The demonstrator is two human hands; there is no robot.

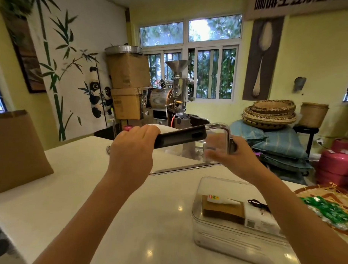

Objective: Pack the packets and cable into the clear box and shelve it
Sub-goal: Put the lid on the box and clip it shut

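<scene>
The clear box [205, 229] stands open on the white table at lower right. Inside lie a brown packet [223, 212], a white packet [259, 217], a small white tube-like packet [218, 199] and a black cable [257, 204]. Both my hands hold the box's clear lid [218, 141] raised above the table. The lid has a black handle strip [181, 137] along its edge. My left hand [133, 150] grips the strip's left end. My right hand [235, 155] grips the lid's right corner.
A brown cardboard piece [16, 152] leans at the table's left. A patterned tray with green packets [330, 210] sits at the right edge. Beyond the table are a coffee roaster [166, 98], stacked cartons [127, 86], woven baskets [270, 113] and pink gas cylinders [337, 161].
</scene>
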